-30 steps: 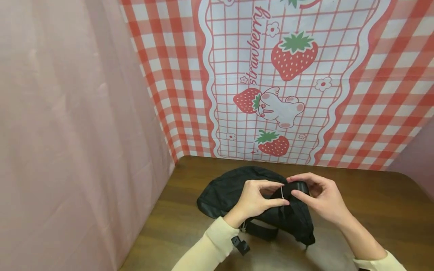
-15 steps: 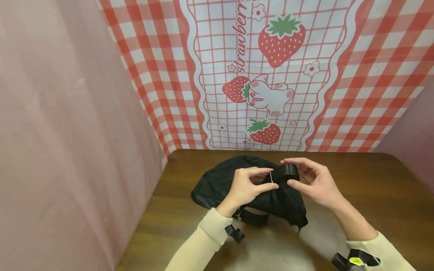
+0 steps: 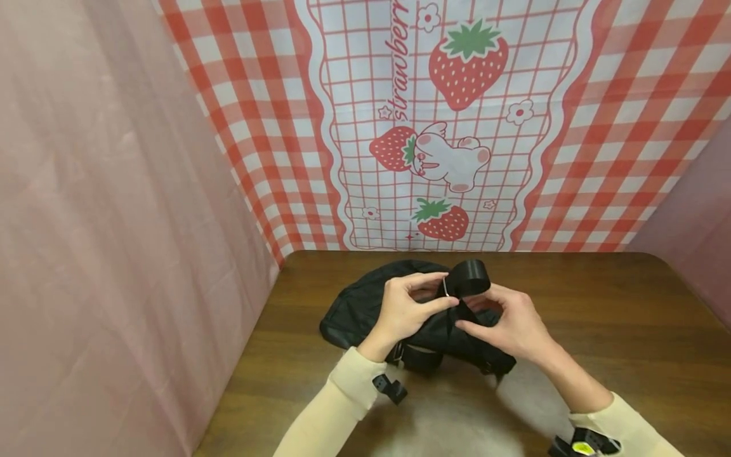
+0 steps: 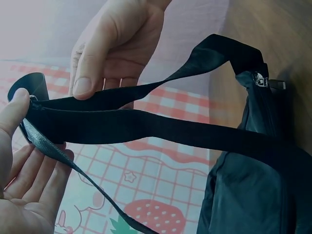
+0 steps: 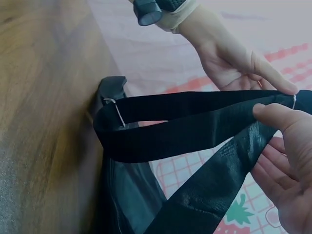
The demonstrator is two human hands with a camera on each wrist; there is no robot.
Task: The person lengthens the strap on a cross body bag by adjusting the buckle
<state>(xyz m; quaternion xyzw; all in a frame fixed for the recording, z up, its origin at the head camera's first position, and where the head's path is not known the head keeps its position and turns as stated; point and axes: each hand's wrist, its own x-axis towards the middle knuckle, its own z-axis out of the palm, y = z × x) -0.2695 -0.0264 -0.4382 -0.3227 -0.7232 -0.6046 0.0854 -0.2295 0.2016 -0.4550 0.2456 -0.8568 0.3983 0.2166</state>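
A black bag (image 3: 358, 306) lies on the table, with a zipper pull (image 4: 277, 84) at one end. My left hand (image 3: 402, 310) pinches the thin metal slider (image 3: 446, 287) on its black strap (image 5: 161, 141) between thumb and fingers. Beyond the slider, a short loop of strap (image 3: 471, 277) stands up. Just below that loop, my right hand (image 3: 511, 324) pinches the strap, thumb on one face and fingers behind it. Another metal ring (image 5: 117, 113) shows where the strap doubles back near the bag. Both hands are above the bag and partly hide it.
The brown wooden table (image 3: 617, 317) extends to both sides of the bag. A pink curtain (image 3: 114, 222) hangs along the left, and a strawberry-print checked cloth (image 3: 354, 76) hangs behind the table's far edge.
My right hand has let go of the strap loop and moved down and left to pinch the strap beneath it. The loop now stands higher. My left hand keeps its pinch; the head view has shifted.
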